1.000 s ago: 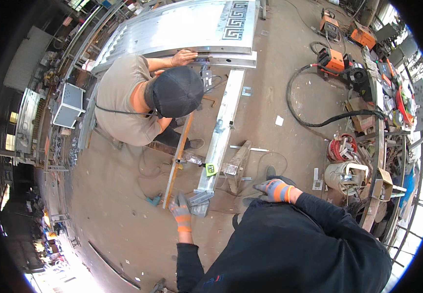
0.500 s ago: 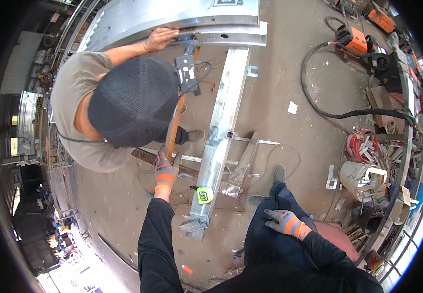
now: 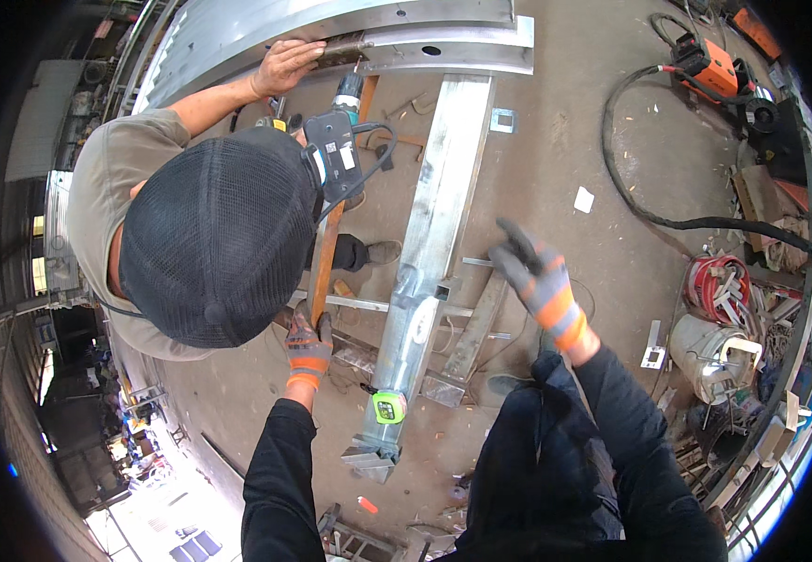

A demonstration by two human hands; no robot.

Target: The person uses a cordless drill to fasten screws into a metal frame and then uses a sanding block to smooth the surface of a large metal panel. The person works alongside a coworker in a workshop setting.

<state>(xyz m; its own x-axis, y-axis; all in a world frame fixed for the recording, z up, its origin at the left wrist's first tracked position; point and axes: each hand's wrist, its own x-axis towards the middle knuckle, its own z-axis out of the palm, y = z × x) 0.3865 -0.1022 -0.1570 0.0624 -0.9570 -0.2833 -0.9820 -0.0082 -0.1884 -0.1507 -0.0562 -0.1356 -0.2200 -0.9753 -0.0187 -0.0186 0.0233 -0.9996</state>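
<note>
My left hand [image 3: 308, 356], in a grey and orange glove, is closed around the near end of a long rust-brown metal bar [image 3: 324, 258]. My gloved right hand [image 3: 542, 281] is raised in the air right of a long shiny metal beam [image 3: 415, 253], fingers stretched out and nothing in them. A green tape measure [image 3: 389, 406] lies on the beam's near end. At left a co-worker in a black cap [image 3: 219, 239] bends over the work. Their bare hand [image 3: 291, 64] rests on a brown piece against a metal frame [image 3: 453, 51], with a drill-like tool [image 3: 348, 92] beside it.
A small angled metal piece [image 3: 371, 459] lies at the beam's near end. Short metal bars [image 3: 467, 342] lie on the floor. To the right are an orange machine [image 3: 706, 70] with a thick black cable [image 3: 612, 187], a white bucket [image 3: 706, 351] and a cluttered rack.
My right hand has lifted off my thigh and swung forward, opening its fingers. My left hand stays on the bar. The co-worker and the drill-like tool show farther left.
</note>
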